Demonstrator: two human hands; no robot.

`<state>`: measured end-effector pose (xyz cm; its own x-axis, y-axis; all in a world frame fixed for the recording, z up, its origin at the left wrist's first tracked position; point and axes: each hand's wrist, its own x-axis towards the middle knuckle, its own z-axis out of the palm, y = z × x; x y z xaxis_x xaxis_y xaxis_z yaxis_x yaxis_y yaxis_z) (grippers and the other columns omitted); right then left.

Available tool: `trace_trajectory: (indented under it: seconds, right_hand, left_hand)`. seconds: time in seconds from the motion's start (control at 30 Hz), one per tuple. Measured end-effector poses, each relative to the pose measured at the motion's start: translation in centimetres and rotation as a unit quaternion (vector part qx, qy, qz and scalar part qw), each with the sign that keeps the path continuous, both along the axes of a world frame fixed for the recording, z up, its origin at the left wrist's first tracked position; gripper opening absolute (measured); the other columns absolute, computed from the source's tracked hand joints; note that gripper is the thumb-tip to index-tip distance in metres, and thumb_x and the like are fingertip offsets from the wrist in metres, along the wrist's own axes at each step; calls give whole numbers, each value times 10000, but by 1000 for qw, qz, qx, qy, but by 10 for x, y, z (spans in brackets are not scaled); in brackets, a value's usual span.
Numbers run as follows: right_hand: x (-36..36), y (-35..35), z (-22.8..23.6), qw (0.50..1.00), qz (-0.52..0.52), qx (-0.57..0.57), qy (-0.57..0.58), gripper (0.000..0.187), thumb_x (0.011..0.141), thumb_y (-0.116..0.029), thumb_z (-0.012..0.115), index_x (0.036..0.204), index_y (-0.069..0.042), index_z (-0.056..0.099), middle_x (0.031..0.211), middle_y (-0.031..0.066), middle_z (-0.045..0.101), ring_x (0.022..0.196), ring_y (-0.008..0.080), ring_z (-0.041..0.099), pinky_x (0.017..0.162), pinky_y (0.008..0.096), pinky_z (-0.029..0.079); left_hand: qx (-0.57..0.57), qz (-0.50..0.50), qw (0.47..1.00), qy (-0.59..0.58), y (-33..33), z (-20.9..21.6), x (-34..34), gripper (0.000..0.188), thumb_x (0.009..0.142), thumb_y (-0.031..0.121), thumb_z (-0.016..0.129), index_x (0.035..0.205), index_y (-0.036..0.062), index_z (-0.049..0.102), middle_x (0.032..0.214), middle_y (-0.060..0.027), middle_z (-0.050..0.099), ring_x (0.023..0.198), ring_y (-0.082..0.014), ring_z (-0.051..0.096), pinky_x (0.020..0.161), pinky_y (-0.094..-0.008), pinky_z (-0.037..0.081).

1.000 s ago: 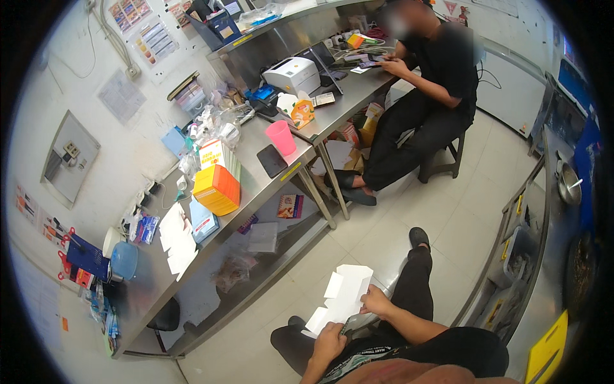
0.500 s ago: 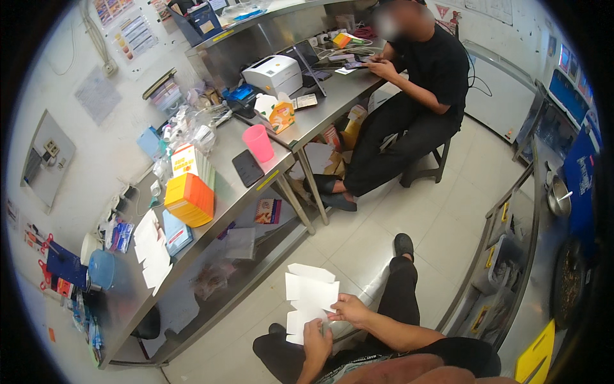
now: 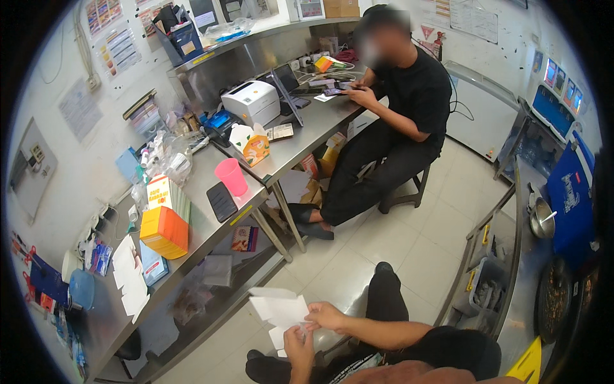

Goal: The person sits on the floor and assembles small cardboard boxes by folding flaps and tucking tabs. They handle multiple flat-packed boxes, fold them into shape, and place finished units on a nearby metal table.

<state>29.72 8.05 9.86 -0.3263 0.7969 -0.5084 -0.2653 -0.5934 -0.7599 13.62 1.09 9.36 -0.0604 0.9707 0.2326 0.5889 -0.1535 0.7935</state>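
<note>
Above my lap I hold a white die-cut carton blank [image 3: 281,308], its plain side showing and its flaps spread. My left hand [image 3: 298,346] grips the near edge with bent fingers. My right hand [image 3: 327,317] pinches the right edge, close to the left fingertips. On the steel counter to the left lie another flat white carton blank [image 3: 130,279] and a stack of orange-and-yellow folded cartons [image 3: 165,230]. Farther along stands a made-up carton [image 3: 250,144] with an orange print and raised white flaps.
The counter also holds a pink cup [image 3: 231,176], a black phone [image 3: 221,202], a white label printer [image 3: 251,102] and plastic bags [image 3: 169,157]. A seated person [image 3: 409,96] in black handles a phone. At right, a steel counter [image 3: 511,281] carries a metal bowl [image 3: 542,217] and a pan [image 3: 555,301].
My view has shifted, so the counter things sit farther left and lower. The carton blank has tilted, its far part folding toward me, and my hands have come closer together.
</note>
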Motion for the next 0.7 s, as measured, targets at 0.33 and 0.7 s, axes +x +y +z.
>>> trace_trajectory:
  seconds: [0.33,0.7]
  right_hand:
    - [73,22,29,788,73,524,-314,145,936,-102,634,1041,-24,695,1026,185,691,850,378,699,796,473,559]
    - [115,27,18,820,212,444,-292,180,882,-199,742,933,-28,725,947,201,709,880,409,696,794,487,552]
  left_hand:
    - [-232,120,827,-498,31,2,54,107,959,13,707,1034,-26,641,950,-92,730,823,-146,689,750,-286,551]
    - [-187,164,800,-546,6,5,124,116,1007,18,657,1105,-42,642,977,-95,712,818,-131,663,735,-250,529]
